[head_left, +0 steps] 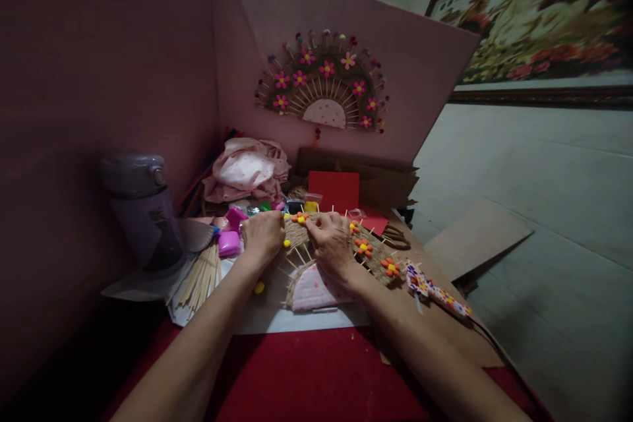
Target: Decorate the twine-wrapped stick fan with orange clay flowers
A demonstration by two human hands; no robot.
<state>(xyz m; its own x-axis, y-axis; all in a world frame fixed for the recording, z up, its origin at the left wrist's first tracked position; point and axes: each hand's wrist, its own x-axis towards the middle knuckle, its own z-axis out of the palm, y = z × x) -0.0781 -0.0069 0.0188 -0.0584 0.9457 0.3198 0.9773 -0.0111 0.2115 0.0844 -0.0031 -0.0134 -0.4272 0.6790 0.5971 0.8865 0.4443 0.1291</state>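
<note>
A half-round craft fan of twine and thin sticks point(375, 248) lies before me, with orange-and-yellow clay flowers point(363, 248) along its band and spotted pink cloth point(314, 287) at its base. My left hand point(266, 236) is closed at the fan's left side; its fingertips are hidden, so what they hold cannot be seen. My right hand point(332, 242) rests over the middle of the band, fingers bent together, thumb tip beside an orange flower point(299, 218). Whether it grips anything is hidden. Next to the left hand sits a yellow clay ball point(286, 244).
Thin wooden sticks point(200, 280), a purple bottle point(146, 217) and a magenta clay block point(229, 244) stand or lie on the left. A flower-patterned glue gun point(435, 293) lies right, its cord trailing. Behind are crumpled cloth point(250, 168) and red card point(334, 188). A finished fan point(324, 82) hangs on the pink panel.
</note>
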